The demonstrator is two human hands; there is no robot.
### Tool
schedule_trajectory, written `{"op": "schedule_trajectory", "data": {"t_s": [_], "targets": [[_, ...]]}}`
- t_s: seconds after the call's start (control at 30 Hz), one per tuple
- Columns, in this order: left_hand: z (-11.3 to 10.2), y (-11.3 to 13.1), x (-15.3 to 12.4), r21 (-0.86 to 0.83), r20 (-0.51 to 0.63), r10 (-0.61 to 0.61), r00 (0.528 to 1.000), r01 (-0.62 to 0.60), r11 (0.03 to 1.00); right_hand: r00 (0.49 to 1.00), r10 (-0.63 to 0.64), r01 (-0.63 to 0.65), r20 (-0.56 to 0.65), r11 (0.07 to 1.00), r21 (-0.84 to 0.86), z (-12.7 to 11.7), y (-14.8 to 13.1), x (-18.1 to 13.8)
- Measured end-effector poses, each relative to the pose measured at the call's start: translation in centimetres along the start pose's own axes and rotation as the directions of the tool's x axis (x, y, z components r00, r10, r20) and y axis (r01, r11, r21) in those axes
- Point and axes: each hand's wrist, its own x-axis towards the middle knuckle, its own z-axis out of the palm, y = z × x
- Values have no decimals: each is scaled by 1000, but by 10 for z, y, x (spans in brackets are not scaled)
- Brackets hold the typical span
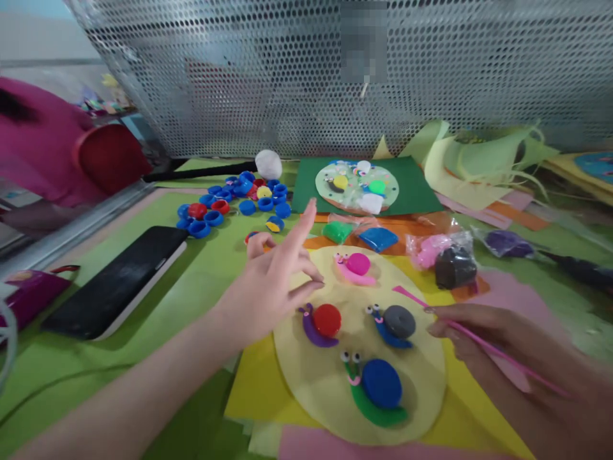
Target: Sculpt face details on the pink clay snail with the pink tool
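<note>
My left hand (268,287) hovers over the left edge of the cream paper circle (354,428). Its index finger points up, while the thumb and another fingertip meet; anything between them is too small to make out. Held in my right hand (498,351) is a thin pink modelling tool (412,296), its flat tip pointing left over the circle. On the circle are a pink snail (357,268), a purple snail with a red cap shell (327,321), a blue snail with a grey shell (399,322) and a green snail with a blue cap shell (382,383).
Bottle caps (213,218) lie behind my left hand, near a black phone (119,281). Bagged clay (378,238) sits beyond the circle. A decorated disc (357,185) rests on green card by a perforated metal panel (268,76). Someone in pink (43,147) is at left.
</note>
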Motion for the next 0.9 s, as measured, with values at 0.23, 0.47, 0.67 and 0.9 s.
{"op": "schedule_trajectory", "data": {"t_s": [0.23,0.47,0.67,0.9], "targets": [[4,-9,3,-161,102,-236,966,250,955,989,-78,83,123,996,-37,10,3,15],[-5,3,3,-166,182,-248,951,279,946,955,-136,185,264,968,-170,22,9,21],[-18,5,-3,-168,268,-174,948,223,960,904,-190,302,383,918,-256,6,-9,17],[-11,-3,9,7,254,-79,964,80,997,836,-365,477,411,852,-214,-3,-8,17]]}}
